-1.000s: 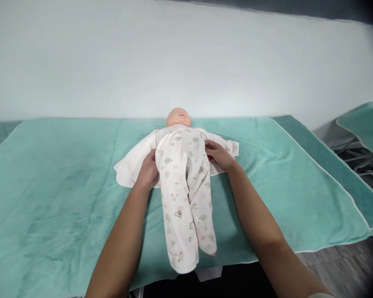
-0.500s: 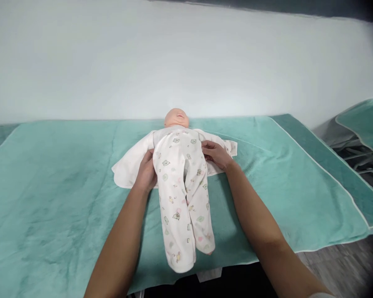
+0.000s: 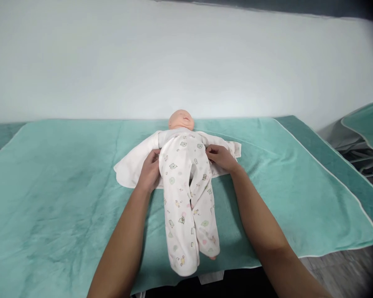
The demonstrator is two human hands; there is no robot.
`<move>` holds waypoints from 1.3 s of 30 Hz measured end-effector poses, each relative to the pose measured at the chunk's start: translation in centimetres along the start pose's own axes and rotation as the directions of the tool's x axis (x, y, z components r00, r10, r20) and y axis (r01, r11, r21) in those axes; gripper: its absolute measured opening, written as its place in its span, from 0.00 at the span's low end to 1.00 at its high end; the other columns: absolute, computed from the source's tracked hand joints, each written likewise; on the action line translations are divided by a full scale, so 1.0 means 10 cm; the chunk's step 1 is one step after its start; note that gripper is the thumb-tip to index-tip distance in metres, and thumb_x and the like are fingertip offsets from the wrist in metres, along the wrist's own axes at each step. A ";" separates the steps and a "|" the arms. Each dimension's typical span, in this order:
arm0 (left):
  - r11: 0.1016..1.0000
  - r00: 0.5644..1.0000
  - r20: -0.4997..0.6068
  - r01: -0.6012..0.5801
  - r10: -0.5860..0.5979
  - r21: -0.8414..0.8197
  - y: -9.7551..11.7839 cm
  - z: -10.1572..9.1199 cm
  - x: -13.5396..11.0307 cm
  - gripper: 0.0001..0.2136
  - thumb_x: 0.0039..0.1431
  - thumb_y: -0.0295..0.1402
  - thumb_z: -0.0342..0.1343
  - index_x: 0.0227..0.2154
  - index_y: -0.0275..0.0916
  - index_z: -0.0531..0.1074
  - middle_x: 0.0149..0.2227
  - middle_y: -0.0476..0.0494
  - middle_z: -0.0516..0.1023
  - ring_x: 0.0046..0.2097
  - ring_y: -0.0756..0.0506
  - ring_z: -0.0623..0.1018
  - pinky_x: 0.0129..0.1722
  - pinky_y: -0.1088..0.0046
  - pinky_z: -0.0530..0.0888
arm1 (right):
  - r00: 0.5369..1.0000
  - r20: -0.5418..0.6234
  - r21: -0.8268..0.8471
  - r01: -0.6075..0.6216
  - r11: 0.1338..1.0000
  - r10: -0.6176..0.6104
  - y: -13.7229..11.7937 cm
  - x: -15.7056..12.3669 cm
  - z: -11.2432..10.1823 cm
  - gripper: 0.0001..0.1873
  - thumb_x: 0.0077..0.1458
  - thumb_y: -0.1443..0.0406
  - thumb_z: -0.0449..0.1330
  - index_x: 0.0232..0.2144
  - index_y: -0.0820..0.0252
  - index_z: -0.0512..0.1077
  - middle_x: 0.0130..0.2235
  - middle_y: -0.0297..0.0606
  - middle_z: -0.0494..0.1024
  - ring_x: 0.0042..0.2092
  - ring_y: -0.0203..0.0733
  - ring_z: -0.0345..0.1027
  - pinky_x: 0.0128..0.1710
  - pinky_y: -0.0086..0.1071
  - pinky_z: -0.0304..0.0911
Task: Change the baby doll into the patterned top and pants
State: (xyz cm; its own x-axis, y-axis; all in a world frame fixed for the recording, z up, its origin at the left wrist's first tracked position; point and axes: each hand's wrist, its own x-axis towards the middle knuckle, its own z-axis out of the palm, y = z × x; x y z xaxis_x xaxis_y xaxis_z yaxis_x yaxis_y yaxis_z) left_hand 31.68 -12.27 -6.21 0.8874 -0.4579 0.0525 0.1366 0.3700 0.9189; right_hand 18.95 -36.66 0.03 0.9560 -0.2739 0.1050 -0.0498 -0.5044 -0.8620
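Observation:
A baby doll (image 3: 180, 119) lies on its back, its head away from me and its legs toward me. It wears white baby pants (image 3: 180, 182) with a small animal print, pulled high on the trunk; a toe shows at one cuff. A white jacket (image 3: 133, 165) lies spread open beneath the trunk. My left hand (image 3: 150, 169) is closed at the left side of the pants near the waist, fingertips partly hidden by the cloth. On the opposite side, my right hand (image 3: 221, 158) pinches the pants' edge between thumb and fingers.
A green towel-like cover (image 3: 65, 178) drapes the table. Behind it rises a pale wall (image 3: 174, 62). At the far right, another green cloth (image 3: 368, 122) hangs over a rack with metal bars (image 3: 360, 155).
The whole view has shifted slightly, so doll and hands appear a little farther right. Both hands stay at the sides of the pants, with only slight finger movement.

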 end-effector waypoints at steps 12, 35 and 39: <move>0.969 0.996 -0.008 -0.083 0.087 0.233 -0.04 -0.04 0.01 0.14 0.47 0.35 0.66 0.37 0.38 0.75 0.32 0.48 0.75 0.33 0.48 0.70 0.30 0.76 0.65 | 0.998 -0.057 0.091 -0.008 0.996 0.014 0.01 0.03 0.03 0.12 0.52 0.57 0.64 0.28 0.58 0.68 0.26 0.30 0.67 0.27 0.34 0.58 0.28 0.29 0.54; 0.986 0.969 -0.223 0.071 -0.104 -0.150 -0.02 0.34 -0.11 0.10 0.47 0.33 0.61 0.31 0.41 0.66 0.26 0.54 0.70 0.27 0.51 0.68 0.28 0.74 0.67 | 0.957 -0.283 -0.210 -0.006 0.978 -0.055 0.06 0.14 0.19 0.06 0.51 0.63 0.56 0.27 0.56 0.62 0.27 0.31 0.65 0.32 0.39 0.55 0.33 0.33 0.51; 0.952 0.973 -0.162 0.115 -0.166 -0.283 -0.02 0.33 -0.07 0.13 0.43 0.30 0.61 0.35 0.40 0.69 0.27 0.51 0.74 0.33 0.45 0.77 0.36 0.68 0.74 | 0.913 -0.407 -0.190 -0.102 0.977 0.016 0.04 0.13 0.27 0.04 0.50 0.63 0.58 0.30 0.56 0.66 0.30 0.35 0.71 0.35 0.43 0.59 0.36 0.34 0.54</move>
State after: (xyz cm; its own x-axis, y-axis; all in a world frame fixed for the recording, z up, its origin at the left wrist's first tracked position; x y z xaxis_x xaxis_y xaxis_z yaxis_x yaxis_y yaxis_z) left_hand 29.60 -14.74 -5.09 0.9119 -0.3761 -0.1644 0.3569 0.5283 0.7704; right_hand 20.98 -35.05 -1.53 0.7549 -0.5913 0.2837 -0.2006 -0.6200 -0.7585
